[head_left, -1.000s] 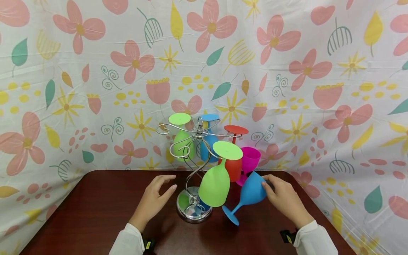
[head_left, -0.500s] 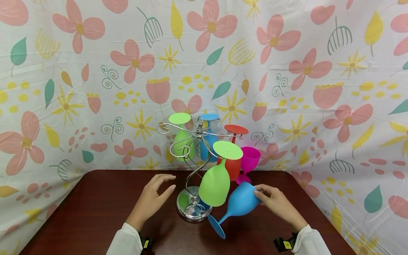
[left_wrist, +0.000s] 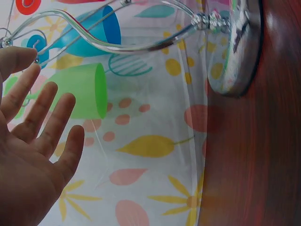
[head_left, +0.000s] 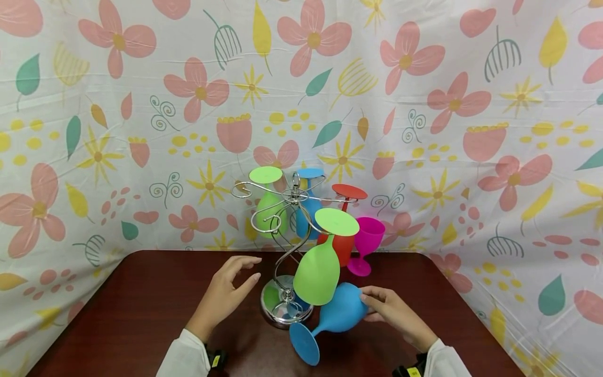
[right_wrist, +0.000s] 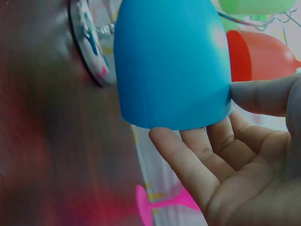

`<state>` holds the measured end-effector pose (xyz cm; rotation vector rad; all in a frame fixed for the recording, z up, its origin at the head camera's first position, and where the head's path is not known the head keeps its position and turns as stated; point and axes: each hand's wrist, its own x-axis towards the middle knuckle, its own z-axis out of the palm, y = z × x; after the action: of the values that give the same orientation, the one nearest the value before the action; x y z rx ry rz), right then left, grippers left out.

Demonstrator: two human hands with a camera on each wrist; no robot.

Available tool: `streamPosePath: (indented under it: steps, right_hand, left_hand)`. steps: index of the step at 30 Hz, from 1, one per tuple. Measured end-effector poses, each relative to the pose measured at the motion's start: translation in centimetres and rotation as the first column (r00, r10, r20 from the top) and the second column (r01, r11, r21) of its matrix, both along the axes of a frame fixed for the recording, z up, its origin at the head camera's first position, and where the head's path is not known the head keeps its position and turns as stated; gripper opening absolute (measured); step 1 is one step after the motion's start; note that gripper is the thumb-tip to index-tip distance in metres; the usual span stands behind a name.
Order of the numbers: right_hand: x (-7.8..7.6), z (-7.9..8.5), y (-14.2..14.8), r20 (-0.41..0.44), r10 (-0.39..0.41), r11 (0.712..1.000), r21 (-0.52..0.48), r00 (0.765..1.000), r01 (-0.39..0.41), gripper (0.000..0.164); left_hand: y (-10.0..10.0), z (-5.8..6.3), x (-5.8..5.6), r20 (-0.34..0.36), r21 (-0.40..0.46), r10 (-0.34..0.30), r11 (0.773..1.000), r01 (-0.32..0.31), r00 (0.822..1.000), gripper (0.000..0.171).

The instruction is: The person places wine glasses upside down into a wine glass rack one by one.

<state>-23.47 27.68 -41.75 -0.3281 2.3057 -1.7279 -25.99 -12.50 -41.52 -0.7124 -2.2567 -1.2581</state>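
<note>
Head view: in the last second the right hand (head_left: 394,317) has brought the blue cup (head_left: 343,308) leftward and nearer the person. It tilts, foot low and left, by the near green cup (head_left: 317,277) on the rack (head_left: 294,196); contact between them cannot be told. The pink cup (head_left: 369,235) now stands uncovered on the counter (head_left: 141,314). The left hand (head_left: 228,293) has barely moved. I judge the carry unfinished, with the blue cup apparently above the counter.

Left wrist view: that hand's fingers are parted and hold nothing; the back green cup (left_wrist: 77,94) shows beyond them.

Right wrist view: thumb and fingers pinch the blue cup's bowl at its rim, parted only by that grip.
</note>
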Motion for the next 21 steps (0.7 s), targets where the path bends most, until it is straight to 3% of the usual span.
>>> streamPosePath:
  steps: [4, 8, 14, 21]
  right_hand:
    - [0.0, -0.7, -0.8, 0.067, 0.063, 0.993, -0.108, 0.996, -0.055, 0.049]
    - [0.1, -1.3, -1.6, 0.140, 0.141, 0.967, -0.232, 0.980, -0.106, 0.044]
    - [0.6, -2.4, -3.0, 0.208, 0.307, 0.884, -0.424, 0.929, -0.197, 0.032]
    - [1.3, -3.7, -4.9, 0.254, 0.422, 0.792, -0.571, 0.870, -0.217, 0.037]
  left_hand:
    - [0.3, 0.4, 0.2, 0.031, 0.034, -0.054, 0.998, 0.053, 0.998, 0.033]
    - [0.5, 0.8, 0.6, 0.060, 0.050, -0.130, 0.991, 0.127, 0.990, 0.033]
    - [0.9, 0.9, 0.9, 0.101, 0.058, -0.247, 0.968, 0.243, 0.964, 0.037]
    - [1.4, 1.3, 1.2, 0.080, 0.074, -0.346, 0.937, 0.341, 0.935, 0.040]
